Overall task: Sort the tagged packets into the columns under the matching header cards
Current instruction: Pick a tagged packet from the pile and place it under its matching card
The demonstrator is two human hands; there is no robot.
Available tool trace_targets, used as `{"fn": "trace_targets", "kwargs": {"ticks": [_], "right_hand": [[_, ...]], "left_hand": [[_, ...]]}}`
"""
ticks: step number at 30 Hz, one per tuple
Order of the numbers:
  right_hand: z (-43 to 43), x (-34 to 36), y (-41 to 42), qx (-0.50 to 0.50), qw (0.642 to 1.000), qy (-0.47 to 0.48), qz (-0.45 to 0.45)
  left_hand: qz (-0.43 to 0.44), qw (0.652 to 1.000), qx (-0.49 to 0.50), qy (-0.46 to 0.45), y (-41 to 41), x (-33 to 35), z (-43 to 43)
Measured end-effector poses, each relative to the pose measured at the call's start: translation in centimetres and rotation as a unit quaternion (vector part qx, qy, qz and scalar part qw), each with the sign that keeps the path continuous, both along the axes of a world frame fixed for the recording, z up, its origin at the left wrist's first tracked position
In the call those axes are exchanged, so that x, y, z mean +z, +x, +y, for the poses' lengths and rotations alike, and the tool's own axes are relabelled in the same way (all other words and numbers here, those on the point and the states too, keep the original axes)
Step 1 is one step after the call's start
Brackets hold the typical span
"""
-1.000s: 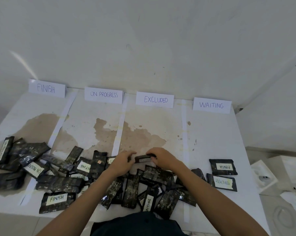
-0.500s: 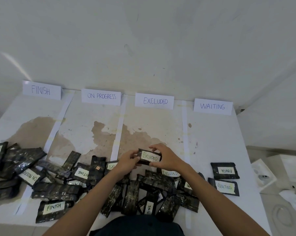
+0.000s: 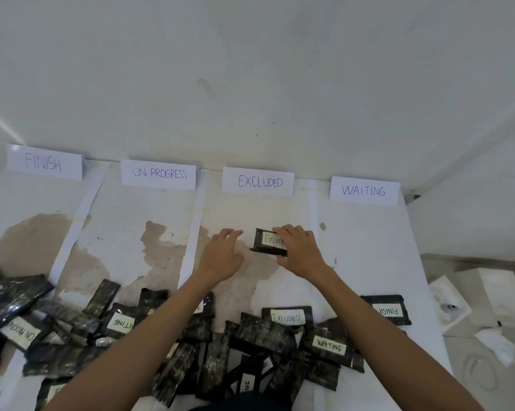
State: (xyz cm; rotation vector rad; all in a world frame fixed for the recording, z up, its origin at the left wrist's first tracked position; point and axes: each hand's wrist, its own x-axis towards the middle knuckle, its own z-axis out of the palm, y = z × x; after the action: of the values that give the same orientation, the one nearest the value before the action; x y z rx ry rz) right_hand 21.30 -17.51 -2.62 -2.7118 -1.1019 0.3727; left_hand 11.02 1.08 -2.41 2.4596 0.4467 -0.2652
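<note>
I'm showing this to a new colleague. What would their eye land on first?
The right hand grips a black packet tagged EXCLUDED in the column under the EXCLUDED header card, with the open left hand just beside it, not touching. A jumbled heap of black packets sprawls along the near edge of the table.

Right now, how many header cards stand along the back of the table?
4: FINISH card far left, ON PROGRESS card next, EXCLUDED card third, WAITING card far right; none looks hidden.
</note>
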Motion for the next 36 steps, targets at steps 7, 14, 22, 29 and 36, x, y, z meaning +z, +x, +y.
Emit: {"fn": "trace_targets", "kwargs": {"ticks": [7, 14, 22, 29, 36], "right_hand": [[1.6, -1.3, 6.9, -0.032, 0.999, -0.017, 0.018], [2.8, -4.0, 10.4, -0.024, 0.998, -0.009, 0.05], [2.5, -6.1, 11.0, -0.032, 0.996, 0.054, 0.056], [2.2, -4.4, 9.5, -0.008, 0.997, 0.052, 0.051], [-0.1, -2.6, 4.6, 0.007, 0.994, 0.048, 0.097]], "left_hand": [[0.025, 0.997, -0.035, 0.071, 6.7, -1.5, 1.6], [0.012, 0.994, -0.058, 0.093, 10.5, -4.8, 2.3], [0.009, 0.993, -0.076, 0.093, 10.5, -7.1, 2.3], [0.03, 0.992, -0.09, 0.089, 9.3, -5.8, 2.0], [0.033, 0.991, -0.109, 0.064, 4.9, -4.2, -0.6]]}}
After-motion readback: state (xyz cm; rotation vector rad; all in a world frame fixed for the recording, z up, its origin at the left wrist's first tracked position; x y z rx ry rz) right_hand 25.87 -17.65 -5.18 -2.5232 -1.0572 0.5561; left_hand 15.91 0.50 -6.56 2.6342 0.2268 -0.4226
